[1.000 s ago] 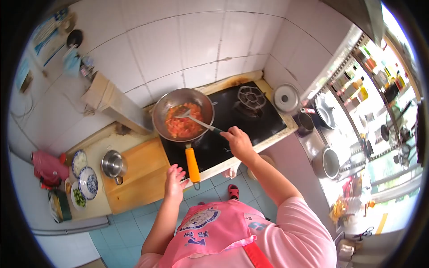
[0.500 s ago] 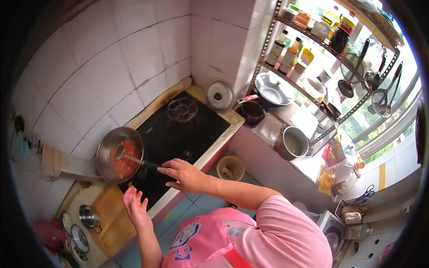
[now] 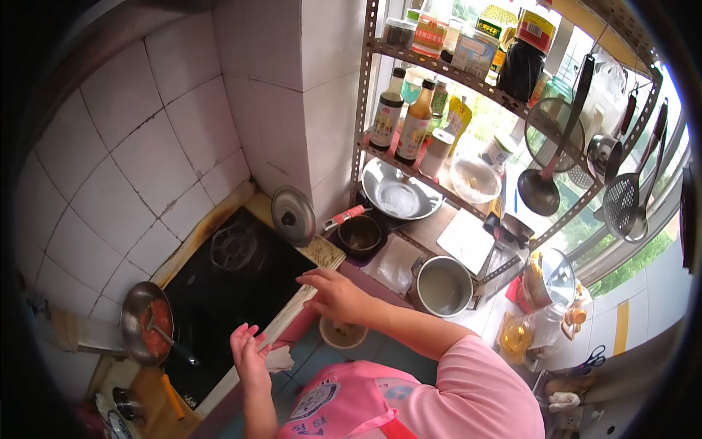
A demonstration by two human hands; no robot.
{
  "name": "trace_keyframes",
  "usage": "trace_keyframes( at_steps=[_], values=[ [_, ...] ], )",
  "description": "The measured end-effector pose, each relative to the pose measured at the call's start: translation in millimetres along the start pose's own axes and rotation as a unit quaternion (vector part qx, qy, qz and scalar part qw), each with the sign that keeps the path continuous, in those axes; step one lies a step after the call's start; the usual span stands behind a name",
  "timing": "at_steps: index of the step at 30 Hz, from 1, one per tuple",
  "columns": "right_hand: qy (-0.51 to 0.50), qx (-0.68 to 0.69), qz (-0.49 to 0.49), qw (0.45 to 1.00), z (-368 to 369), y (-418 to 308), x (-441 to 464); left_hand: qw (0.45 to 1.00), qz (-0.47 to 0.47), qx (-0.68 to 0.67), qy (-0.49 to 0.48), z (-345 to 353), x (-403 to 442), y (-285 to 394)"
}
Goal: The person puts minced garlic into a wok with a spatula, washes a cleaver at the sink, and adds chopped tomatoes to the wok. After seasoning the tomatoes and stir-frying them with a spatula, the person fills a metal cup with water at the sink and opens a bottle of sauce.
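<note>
My left hand (image 3: 250, 353) is raised in front of the stove's near edge, palm up, fingers apart, with nothing visible in it. To its right, my right hand (image 3: 338, 295) reaches over the stove's front edge, palm down with fingers stretched out and nothing seen in them. On the left of the black stove (image 3: 238, 274) sits a wok (image 3: 131, 322) with chopped red food (image 3: 156, 342) in it. A spatula (image 3: 175, 347) leans in the wok, its dark handle pointing toward my left hand but apart from it. Something white (image 3: 279, 359) shows just behind my left wrist.
A pot lid (image 3: 293, 216) leans at the stove's far corner. Beyond are a small saucepan (image 3: 359, 233), a pot (image 3: 442, 287) and a rack (image 3: 453, 69) with bottles and hanging ladles. An orange handle (image 3: 173, 396) lies on the cutting board (image 3: 151, 388). A bin (image 3: 342, 334) stands below.
My view has swung right toward the rack. My right hand, earlier at the spatula's handle end, is now well away from it. Both hands have moved right along the stove.
</note>
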State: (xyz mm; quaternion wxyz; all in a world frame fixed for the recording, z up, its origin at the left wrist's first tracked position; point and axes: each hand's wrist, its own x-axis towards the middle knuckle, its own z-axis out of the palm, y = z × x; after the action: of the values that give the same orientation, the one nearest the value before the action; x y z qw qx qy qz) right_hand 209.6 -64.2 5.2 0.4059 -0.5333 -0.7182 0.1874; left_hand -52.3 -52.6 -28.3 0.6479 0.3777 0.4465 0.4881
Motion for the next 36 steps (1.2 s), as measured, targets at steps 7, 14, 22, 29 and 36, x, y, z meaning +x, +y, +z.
trace_keyframes(
  at_steps=[7, 14, 22, 29, 36],
  values=[
    [0.344, -0.289, 0.017, 0.893, -227.7, 98.3, 63.1, 1.000, -0.015, 0.012, 0.006, 35.3, 12.9, 3.3],
    [0.378, -0.260, 0.296, 0.838, -354.5, 147.6, 139.8, 1.000, -0.021, 0.020, -0.005, 56.4, 9.8, -6.4],
    [0.423, -0.206, 0.212, 0.857, -378.6, 248.7, 183.1, 0.999, -0.036, 0.026, -0.016, 64.1, 4.1, -3.5],
    [0.407, -0.209, 0.133, 0.879, -332.4, 163.9, 162.6, 0.989, -0.079, 0.062, -0.106, 92.6, 14.2, -7.9],
    [0.315, -0.181, -0.033, 0.931, -301.5, 69.6, 144.8, 0.973, -0.042, 0.134, -0.185, 134.6, 32.2, 2.4]
  ],
)
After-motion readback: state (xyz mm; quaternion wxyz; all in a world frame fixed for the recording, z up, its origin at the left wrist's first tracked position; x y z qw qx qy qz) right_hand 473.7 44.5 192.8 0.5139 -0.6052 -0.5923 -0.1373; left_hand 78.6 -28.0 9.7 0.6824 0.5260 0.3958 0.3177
